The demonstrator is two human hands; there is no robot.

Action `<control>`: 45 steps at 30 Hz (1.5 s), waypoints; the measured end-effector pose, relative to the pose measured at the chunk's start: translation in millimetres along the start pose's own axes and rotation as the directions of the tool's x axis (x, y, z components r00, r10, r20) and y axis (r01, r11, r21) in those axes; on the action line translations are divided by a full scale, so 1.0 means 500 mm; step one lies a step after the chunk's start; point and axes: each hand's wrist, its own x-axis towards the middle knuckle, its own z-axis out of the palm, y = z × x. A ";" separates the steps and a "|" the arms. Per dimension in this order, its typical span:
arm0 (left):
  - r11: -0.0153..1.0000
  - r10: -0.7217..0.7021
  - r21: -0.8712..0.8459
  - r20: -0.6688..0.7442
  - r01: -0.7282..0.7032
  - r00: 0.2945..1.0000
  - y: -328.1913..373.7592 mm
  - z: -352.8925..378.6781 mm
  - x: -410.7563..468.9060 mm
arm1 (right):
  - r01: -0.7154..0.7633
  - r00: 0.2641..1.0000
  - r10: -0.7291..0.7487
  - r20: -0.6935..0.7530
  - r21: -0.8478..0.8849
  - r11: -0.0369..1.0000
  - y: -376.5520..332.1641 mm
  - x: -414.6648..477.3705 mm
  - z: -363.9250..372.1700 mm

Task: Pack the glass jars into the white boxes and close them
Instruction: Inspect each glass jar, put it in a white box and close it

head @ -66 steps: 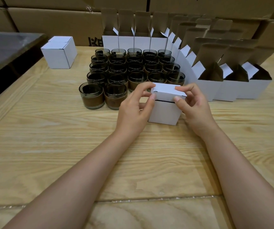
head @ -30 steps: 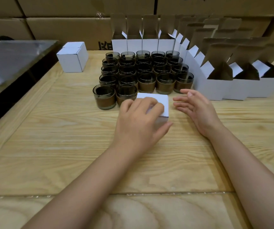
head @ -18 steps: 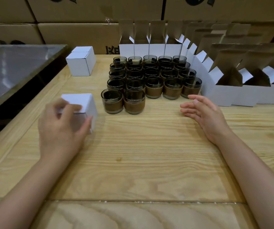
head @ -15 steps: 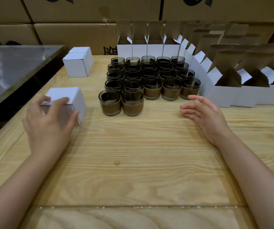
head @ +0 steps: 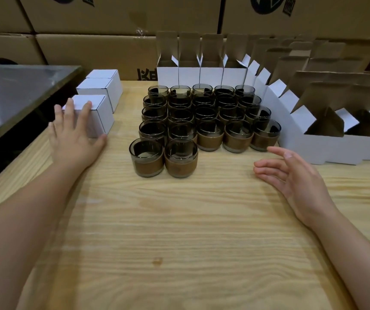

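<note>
Left hand point(head: 74, 139) splayed flat on upright closed box point(head: 103, 114) — right hand point(head: 298, 177) slack, empty

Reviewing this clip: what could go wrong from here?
1. The left hand rests on the closed white box near the table edge; a push might tip it into the dark gap.
2. The glass jars stand packed tightly together; the right hand, open beside them, might knock neighbours when lifting one.

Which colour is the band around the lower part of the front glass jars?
The band on the glass jars is brown; the head view shows it best.
</note>
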 end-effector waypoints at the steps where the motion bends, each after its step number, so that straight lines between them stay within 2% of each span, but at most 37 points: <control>1: 1.000 -0.007 0.006 0.008 0.007 1.000 -0.002 0.006 0.011 | 0.003 1.000 -0.003 0.002 -0.004 1.000 0.000 0.000 -0.001; 5: 0.998 -0.040 0.047 0.034 0.038 0.999 -0.009 0.024 0.046 | 0.007 1.000 -0.007 0.006 -0.012 1.000 0.001 0.000 -0.002; 15: 0.994 -0.111 0.023 0.096 0.109 0.989 0.003 0.026 0.042 | -0.001 1.000 0.001 0.000 -0.010 1.000 -0.004 -0.005 0.005; 18: 0.991 -0.136 -0.003 0.056 0.137 0.989 0.031 0.009 0.005 | 0.001 1.000 -0.001 0.002 -0.014 1.000 -0.005 -0.009 0.007; 20: 0.991 -0.107 -0.083 -0.058 0.102 0.993 0.059 -0.007 -0.023 | 0.002 1.000 -0.002 0.006 -0.019 1.000 -0.007 -0.012 0.008; 22: 0.973 -0.116 -0.221 -0.242 0.062 0.963 0.096 -0.027 -0.051 | 0.002 1.000 -0.001 0.007 -0.033 0.999 -0.008 -0.013 0.011; 25: 0.884 -0.270 -0.465 -0.405 0.058 0.874 0.168 -0.058 -0.098 | 0.008 1.000 -0.007 0.016 -0.088 0.996 -0.009 -0.016 0.014; 27: 0.821 -0.288 -0.570 -0.446 -0.021 0.847 0.224 -0.074 -0.136 | 0.027 0.999 -0.022 0.033 -0.132 0.991 -0.008 -0.019 0.018; 29: 0.765 -0.251 -0.634 -0.457 -0.114 0.853 0.280 -0.080 -0.182 | 0.047 0.998 -0.040 0.046 -0.165 0.985 -0.007 -0.022 0.021; 33: 0.638 -0.257 -0.763 -0.341 -0.107 0.904 0.373 -0.066 -0.279 | 0.067 0.997 -0.057 0.050 -0.233 0.970 -0.005 -0.023 0.025; 36: 0.660 -0.176 -0.746 -0.270 -0.091 0.947 0.390 -0.054 -0.298 | 0.113 0.993 -0.084 0.086 -0.426 0.898 0.003 -0.027 0.030; 40: 0.570 -0.307 -0.820 -0.151 0.055 0.940 0.376 -0.047 -0.278 | 0.230 0.973 -0.146 0.179 -0.697 0.680 0.006 -0.034 0.041; 43: 0.568 -0.283 -0.822 -0.153 0.037 0.947 0.378 -0.047 -0.278 | 0.302 0.953 -0.173 0.248 -0.806 0.509 0.016 -0.034 0.068; 45: 0.566 -0.285 -0.824 -0.156 0.034 0.946 0.380 -0.045 -0.278 | 0.313 0.950 -0.184 0.254 -0.797 0.516 0.028 -0.036 0.096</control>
